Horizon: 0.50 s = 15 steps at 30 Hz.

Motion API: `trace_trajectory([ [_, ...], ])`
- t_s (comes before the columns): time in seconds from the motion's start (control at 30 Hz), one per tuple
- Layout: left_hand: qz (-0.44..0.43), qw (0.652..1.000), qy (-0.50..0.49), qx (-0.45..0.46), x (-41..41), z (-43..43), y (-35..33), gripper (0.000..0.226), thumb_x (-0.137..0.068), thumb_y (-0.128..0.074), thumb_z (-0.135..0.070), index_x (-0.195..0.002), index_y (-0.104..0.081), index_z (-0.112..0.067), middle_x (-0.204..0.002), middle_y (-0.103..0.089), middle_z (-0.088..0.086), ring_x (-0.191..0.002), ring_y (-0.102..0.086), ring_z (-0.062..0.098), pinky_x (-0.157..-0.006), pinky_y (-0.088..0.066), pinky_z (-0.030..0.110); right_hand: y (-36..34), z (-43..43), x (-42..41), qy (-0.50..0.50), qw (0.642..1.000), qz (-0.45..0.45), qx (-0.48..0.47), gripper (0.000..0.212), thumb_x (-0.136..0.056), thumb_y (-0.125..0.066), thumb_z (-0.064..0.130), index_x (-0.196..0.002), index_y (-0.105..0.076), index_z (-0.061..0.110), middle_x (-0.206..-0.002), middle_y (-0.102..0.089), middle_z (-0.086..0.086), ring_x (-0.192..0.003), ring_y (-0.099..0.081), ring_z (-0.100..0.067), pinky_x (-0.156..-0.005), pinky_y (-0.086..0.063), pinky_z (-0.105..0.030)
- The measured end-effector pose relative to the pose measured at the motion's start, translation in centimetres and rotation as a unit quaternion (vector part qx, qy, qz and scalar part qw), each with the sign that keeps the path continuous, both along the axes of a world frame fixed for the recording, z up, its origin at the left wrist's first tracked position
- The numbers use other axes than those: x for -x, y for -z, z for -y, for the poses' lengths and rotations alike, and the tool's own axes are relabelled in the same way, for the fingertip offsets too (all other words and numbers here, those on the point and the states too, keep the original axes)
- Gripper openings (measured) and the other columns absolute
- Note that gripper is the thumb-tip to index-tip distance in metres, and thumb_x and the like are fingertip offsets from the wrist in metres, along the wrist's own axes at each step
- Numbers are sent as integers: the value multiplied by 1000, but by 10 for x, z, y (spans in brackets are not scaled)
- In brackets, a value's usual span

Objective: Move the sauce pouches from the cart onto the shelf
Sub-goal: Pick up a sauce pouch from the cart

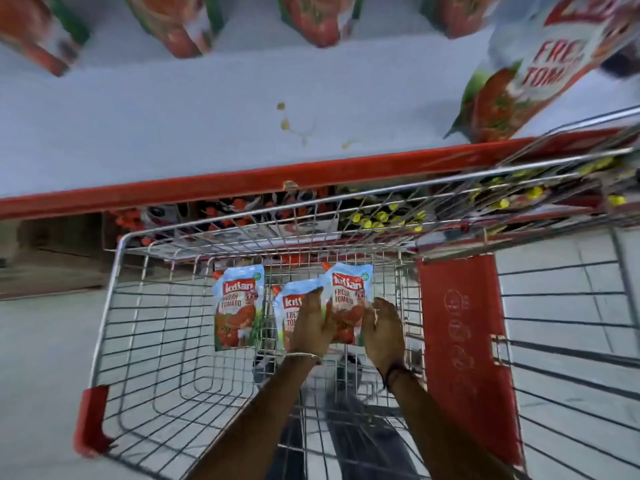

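Red pouches (pixel 349 303) are sitting at twelve o'clock in our cart (pixel 114 289); our open left hand (pixel 311 323) and right hand (pixel 382 330) are closing around one, not gripping yet. Next we are lifting it onto the shelf (pixel 173 116).

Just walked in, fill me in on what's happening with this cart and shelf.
A person is restocking tomato sauce pouches from a wire cart onto the white shelf. Both hands are down in the cart: the left hand and right hand are closing around the right-hand pouch, with a middle pouch partly under the left hand. A third pouch stands apart to the left, untouched. Several pouches already sit on the shelf, including a large blurred one at right.
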<state>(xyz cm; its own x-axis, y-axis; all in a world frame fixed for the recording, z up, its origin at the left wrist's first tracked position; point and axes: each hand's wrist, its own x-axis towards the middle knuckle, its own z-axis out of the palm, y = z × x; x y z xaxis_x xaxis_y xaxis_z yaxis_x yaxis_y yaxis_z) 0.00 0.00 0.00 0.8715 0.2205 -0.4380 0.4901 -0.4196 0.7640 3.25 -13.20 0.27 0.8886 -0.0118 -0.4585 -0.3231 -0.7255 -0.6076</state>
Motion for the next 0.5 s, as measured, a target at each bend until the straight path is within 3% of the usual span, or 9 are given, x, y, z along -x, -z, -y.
trace_trajectory([
  [0.13, -18, 993, -110, 26, -10, 3, 31, 38, -83, -52, -8, -121, -48, -8, -116, -54, 4, -111, -52, 23, -97, -38, 28, 41, 4, -9, 21, 996, -85, -3, 21, -90, -50, 8, -108, -57, 0, -115, -61, -23, -104, -59, -38, -84, -51, -42],
  [0.2, -54, 988, -136, 41, -15, 3, 45, 29, -80, -50, -8, -109, -54, -11, -103, -60, 6, -98, -56, 22, -90, -47, 35, 61, 5, -13, 28, 993, -117, -8, 14, -86, -49, 2, -96, -58, -2, -104, -63, -24, -96, -60, -36, -72, -45, -31],
  [0.33, -124, 987, -102, -21, -26, -3, 75, 19, -86, -47, -3, -98, -62, -2, -94, -66, 19, -92, -60, 29, -79, -44, 31, 92, 8, -23, 33, 991, -127, 3, 15, -89, -47, -1, -93, -60, -7, -98, -66, -27, -90, -62, -34, -60, -30, -20],
  [0.5, -172, 979, -81, -75, -43, -6, 87, 23, -83, -55, -12, -100, -66, -2, -107, -68, 23, -100, -61, 37, -86, -47, 38, 107, 6, -33, 33, 994, -100, 9, 21, -91, -44, 3, -94, -62, -7, -101, -68, -27, -90, -63, -36, -67, -43, -28],
])
